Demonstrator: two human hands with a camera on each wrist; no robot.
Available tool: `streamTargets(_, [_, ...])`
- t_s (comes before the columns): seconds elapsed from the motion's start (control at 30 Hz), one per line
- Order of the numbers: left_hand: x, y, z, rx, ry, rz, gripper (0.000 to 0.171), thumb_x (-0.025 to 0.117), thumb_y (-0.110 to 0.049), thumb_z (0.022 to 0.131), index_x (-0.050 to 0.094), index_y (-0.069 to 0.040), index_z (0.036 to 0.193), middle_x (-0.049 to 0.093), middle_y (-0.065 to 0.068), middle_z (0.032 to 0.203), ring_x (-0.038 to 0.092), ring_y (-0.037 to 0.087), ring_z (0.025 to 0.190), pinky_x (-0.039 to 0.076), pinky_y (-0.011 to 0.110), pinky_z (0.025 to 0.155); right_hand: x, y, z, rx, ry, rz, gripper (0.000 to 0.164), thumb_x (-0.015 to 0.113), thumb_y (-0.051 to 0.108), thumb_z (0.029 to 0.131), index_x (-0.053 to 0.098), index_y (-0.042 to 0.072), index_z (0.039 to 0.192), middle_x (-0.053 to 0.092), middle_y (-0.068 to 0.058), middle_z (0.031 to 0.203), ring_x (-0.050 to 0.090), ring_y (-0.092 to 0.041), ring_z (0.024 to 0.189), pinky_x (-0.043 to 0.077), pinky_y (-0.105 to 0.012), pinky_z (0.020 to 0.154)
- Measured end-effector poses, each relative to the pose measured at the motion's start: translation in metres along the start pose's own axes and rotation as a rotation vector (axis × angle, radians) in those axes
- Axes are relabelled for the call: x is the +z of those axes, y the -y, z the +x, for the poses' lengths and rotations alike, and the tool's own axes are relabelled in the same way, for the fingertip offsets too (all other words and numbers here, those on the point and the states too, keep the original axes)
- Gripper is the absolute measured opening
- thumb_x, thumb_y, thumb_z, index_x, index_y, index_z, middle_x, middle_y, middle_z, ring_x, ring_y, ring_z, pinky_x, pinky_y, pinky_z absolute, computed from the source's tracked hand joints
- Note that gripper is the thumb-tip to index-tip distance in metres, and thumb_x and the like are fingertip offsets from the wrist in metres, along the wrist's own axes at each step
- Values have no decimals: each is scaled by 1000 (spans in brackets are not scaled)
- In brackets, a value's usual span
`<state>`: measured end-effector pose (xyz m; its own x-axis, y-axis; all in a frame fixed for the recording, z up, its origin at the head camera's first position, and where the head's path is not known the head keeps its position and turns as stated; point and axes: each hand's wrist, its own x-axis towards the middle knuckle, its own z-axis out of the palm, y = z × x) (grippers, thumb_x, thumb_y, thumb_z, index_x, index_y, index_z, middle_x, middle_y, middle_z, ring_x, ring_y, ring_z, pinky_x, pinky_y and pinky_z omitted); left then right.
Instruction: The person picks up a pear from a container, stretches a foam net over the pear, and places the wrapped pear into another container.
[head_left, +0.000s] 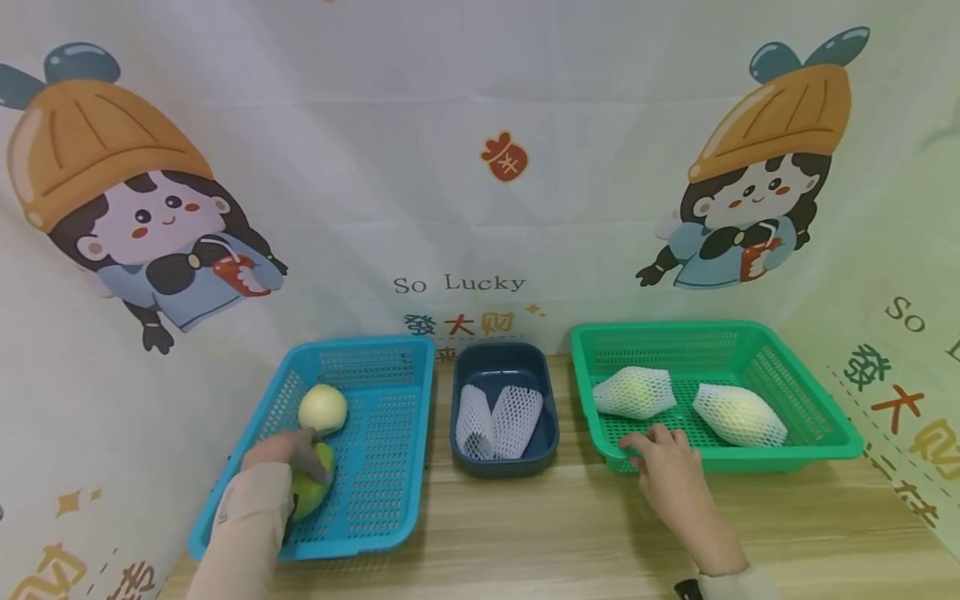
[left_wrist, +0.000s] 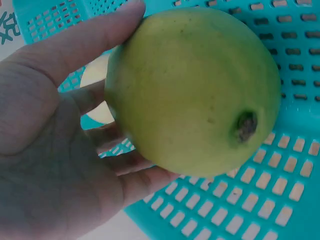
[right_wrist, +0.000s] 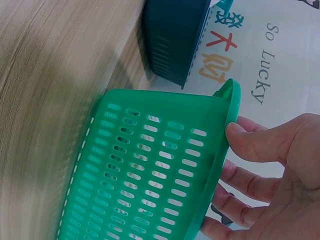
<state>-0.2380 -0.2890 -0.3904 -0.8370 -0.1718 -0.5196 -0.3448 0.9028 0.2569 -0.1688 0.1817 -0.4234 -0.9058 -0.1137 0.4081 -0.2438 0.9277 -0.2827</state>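
My left hand (head_left: 279, 454) grips a rounded green fruit (left_wrist: 192, 95) inside the blue basket (head_left: 378, 508). The thumb lies along one side of the fruit and the fingers support the other; a dark stem scar shows on its skin. Just beyond that hand sits a pale yellow round fruit (head_left: 323, 408), partly hidden behind the fingers in the left wrist view. Over at the green basket (right_wrist: 145, 165), my right hand (head_left: 670, 471) holds the near rim, thumb on the outer edge and fingers behind it. Two pale fruits in white foam nets, one left (head_left: 637, 392) and one right (head_left: 738, 415), lie in this basket.
Between the baskets stands a small dark blue bin (head_left: 504, 468) with two white foam net sleeves, one left (head_left: 474, 417) and one right (head_left: 517, 421). All stand on a wooden table (head_left: 525, 533). A printed cloth (head_left: 480, 225) hangs behind and at the sides.
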Motion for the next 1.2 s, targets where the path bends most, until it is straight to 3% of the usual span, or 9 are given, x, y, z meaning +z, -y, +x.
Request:
streamTargets(0.07, [3, -1, 2, -42, 19, 12, 93, 81, -35, 67, 32, -6, 141, 39, 32, 128, 42, 47, 113, 38, 58, 93, 0, 0, 0, -3, -2, -2, 24, 73, 0, 73, 69, 14, 92, 57, -10, 83, 48, -30, 76, 32, -30, 55])
streamTargets(0.23, [10, 1, 10, -65, 44, 49, 104, 82, -43, 63, 28, -5, 143, 36, 35, 131, 41, 49, 115, 36, 59, 95, 1, 1, 0, -9, 0, 4, 25, 74, 0, 72, 69, 14, 92, 58, -11, 84, 48, -29, 76, 33, -30, 55])
streamTargets(0.47, [13, 3, 15, -40, 49, 16, 104, 81, -40, 64, 25, -1, 142, 37, 35, 128, 44, 45, 112, 42, 56, 89, 2, 1, 1, -12, -4, 4, 24, 73, 0, 73, 69, 14, 92, 58, -10, 84, 48, -29, 75, 32, -30, 55])
streamTargets(0.67, [12, 2, 17, -44, 60, -39, 105, 79, -37, 66, 18, -4, 145, 32, 37, 128, 41, 49, 114, 45, 56, 85, 2, 0, 1, -9, 4, 4, 24, 72, 0, 73, 69, 13, 92, 57, -10, 83, 47, -28, 75, 31, -29, 56])
streamTargets(1.0, [3, -14, 10, 85, 35, 23, 102, 74, -44, 69, 18, -3, 144, 33, 38, 130, 41, 52, 114, 40, 60, 89, 2, -3, 0, -4, 3, -1, 24, 73, 0, 73, 69, 13, 92, 58, -10, 84, 48, -28, 75, 32, -30, 56])
streamTargets(1.2, [-7, -32, 5, 198, -11, -8, 95, 72, -38, 73, 21, 1, 142, 45, 29, 118, 50, 40, 100, 50, 49, 74, 1, -4, 0, -5, 9, -3, 24, 73, 0, 73, 69, 13, 93, 59, -10, 85, 48, -29, 76, 32, -30, 56])
